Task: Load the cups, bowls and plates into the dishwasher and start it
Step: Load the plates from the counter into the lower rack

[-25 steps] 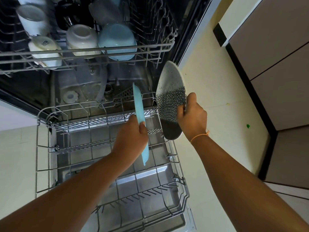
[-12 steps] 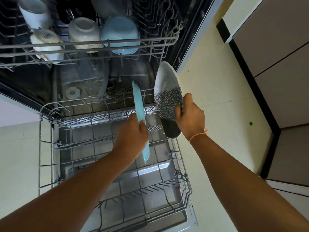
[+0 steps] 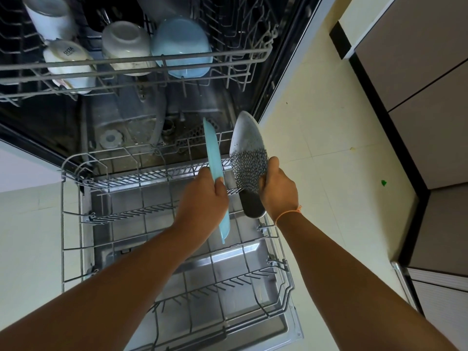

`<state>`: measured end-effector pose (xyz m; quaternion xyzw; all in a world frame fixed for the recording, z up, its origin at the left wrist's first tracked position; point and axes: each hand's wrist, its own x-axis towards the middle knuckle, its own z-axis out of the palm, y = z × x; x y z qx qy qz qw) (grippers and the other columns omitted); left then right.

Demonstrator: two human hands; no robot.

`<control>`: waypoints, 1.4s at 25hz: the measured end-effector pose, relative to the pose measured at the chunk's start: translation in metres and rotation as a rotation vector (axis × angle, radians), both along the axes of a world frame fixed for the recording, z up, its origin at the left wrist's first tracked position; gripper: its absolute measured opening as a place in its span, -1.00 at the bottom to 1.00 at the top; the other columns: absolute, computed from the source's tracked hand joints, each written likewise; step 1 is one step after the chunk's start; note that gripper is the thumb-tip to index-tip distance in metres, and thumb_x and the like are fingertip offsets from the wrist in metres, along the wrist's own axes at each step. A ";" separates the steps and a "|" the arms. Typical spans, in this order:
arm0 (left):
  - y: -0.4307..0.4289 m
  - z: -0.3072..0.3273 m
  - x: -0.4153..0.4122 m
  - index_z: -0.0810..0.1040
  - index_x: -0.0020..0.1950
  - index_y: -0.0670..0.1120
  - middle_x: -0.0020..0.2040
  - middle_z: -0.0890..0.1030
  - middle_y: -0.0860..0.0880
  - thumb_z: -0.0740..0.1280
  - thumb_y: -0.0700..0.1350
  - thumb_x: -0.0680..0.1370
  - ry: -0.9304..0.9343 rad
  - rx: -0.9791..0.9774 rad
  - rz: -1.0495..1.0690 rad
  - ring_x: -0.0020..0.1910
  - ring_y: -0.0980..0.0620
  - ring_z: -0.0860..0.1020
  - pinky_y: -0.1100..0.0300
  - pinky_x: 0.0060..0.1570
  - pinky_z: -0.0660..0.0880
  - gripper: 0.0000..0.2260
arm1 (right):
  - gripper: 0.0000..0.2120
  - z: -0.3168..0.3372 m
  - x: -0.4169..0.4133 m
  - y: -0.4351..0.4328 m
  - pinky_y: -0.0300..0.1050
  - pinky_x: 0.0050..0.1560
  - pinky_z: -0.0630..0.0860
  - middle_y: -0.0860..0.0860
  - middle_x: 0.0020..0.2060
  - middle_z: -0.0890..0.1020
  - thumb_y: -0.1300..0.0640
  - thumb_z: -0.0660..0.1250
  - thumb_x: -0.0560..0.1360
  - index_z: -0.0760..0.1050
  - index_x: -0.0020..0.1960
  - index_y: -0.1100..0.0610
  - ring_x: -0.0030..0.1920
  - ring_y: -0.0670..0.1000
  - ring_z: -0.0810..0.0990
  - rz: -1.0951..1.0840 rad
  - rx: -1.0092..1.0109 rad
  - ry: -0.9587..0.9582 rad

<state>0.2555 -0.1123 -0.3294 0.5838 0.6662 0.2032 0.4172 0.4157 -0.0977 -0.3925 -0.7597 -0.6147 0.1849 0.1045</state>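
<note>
My left hand (image 3: 202, 198) grips a light blue plate (image 3: 214, 158) held on edge over the pulled-out lower rack (image 3: 76, 224) of the open dishwasher. My right hand (image 3: 278, 191) grips a white plate with a dark net pattern (image 3: 249, 153), also on edge, just right of the blue plate and above the rack's right side. No dishes stand in the lower rack. The upper rack (image 3: 240, 59) holds white cups (image 3: 126, 44) and a light blue bowl (image 3: 181, 44), all upside down.
The dishwasher door (image 3: 253, 330) lies open flat under the lower rack. Cream floor tiles (image 3: 316, 148) stretch to the right, with a small green speck (image 3: 383, 183). Beige cabinets (image 3: 417, 84) with a black plinth line the right side.
Both hands have lowered a little and moved their plates closer to the lower rack. The patterned plate has drifted left toward the blue plate.
</note>
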 end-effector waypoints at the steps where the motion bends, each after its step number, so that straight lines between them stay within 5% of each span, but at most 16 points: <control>1: 0.000 0.000 0.000 0.32 -0.09 -0.13 -0.37 0.37 -0.01 0.12 -0.11 0.62 -0.004 -0.005 0.005 -0.42 0.06 0.40 0.09 -0.36 0.44 -0.88 | -0.81 0.000 0.001 0.001 0.08 -0.18 0.54 0.21 -0.07 0.58 0.16 0.19 0.56 0.24 0.10 0.19 -0.15 0.28 0.59 -0.011 -0.022 0.002; 6: -0.003 0.005 -0.001 0.33 -0.03 -0.12 -0.34 0.40 0.00 0.13 -0.11 0.62 -0.033 -0.004 0.028 -0.39 0.07 0.42 0.13 -0.39 0.43 -0.91 | -0.69 0.006 -0.001 0.005 0.09 -0.10 0.55 0.18 0.05 0.53 0.08 0.22 0.53 0.22 0.19 0.16 -0.04 0.23 0.56 -0.037 -0.135 -0.095; 10: -0.005 0.006 -0.002 0.34 -0.02 -0.12 -0.33 0.39 0.03 0.13 -0.10 0.62 -0.041 0.008 0.043 -0.39 0.14 0.41 0.37 -0.54 0.37 -0.90 | -0.53 0.014 -0.014 -0.006 0.10 -0.01 0.46 0.21 0.23 0.45 0.05 0.28 0.45 0.32 0.29 0.23 0.08 0.25 0.48 -0.067 0.179 -0.352; 13: -0.002 0.006 -0.004 0.39 0.00 -0.17 -0.33 0.40 0.01 0.14 -0.10 0.62 -0.030 0.030 0.076 -0.38 0.06 0.43 0.23 -0.45 0.36 -0.86 | -0.49 0.018 -0.032 -0.033 0.08 -0.08 0.51 0.25 0.12 0.52 0.23 0.34 0.28 0.41 0.21 0.30 -0.05 0.24 0.52 0.061 0.376 -0.191; 18: 0.008 0.008 -0.003 0.40 0.02 -0.23 -0.26 0.50 -0.13 0.14 -0.11 0.61 -0.014 0.060 0.084 -0.36 -0.03 0.46 0.15 -0.40 0.38 -0.82 | -0.43 0.015 -0.058 -0.080 0.01 -0.05 0.55 0.21 0.08 0.55 0.38 0.35 0.19 0.44 0.21 0.28 -0.04 0.19 0.54 0.070 0.301 -0.040; 23: 0.018 -0.001 0.004 0.43 0.13 -0.28 -0.02 0.56 -0.27 0.15 -0.14 0.61 -0.071 0.049 0.113 -0.09 -0.18 0.55 0.02 -0.13 0.47 -0.77 | -0.45 0.008 -0.054 -0.112 -0.06 -0.04 0.56 0.14 0.05 0.58 0.41 0.38 0.20 0.45 0.18 0.21 -0.02 0.13 0.55 -0.036 0.241 0.017; 28: 0.022 -0.008 0.027 0.42 0.10 -0.32 0.00 0.55 -0.27 0.15 -0.16 0.61 -0.024 0.062 0.095 -0.08 -0.16 0.52 0.20 -0.27 0.26 -0.77 | -0.49 0.000 -0.048 -0.132 -0.13 -0.02 0.54 0.12 0.02 0.61 0.39 0.48 0.22 0.50 0.15 0.21 -0.01 0.10 0.59 -0.076 0.168 0.040; 35: 0.028 -0.020 0.052 0.40 0.10 -0.34 0.01 0.54 -0.33 0.14 -0.17 0.61 0.077 0.100 0.065 -0.01 -0.27 0.52 0.11 -0.24 0.27 -0.77 | -0.55 -0.001 -0.034 -0.125 -0.17 -0.09 0.53 0.11 -0.01 0.61 0.40 0.46 0.26 0.51 0.12 0.21 -0.06 0.07 0.58 -0.146 0.177 0.069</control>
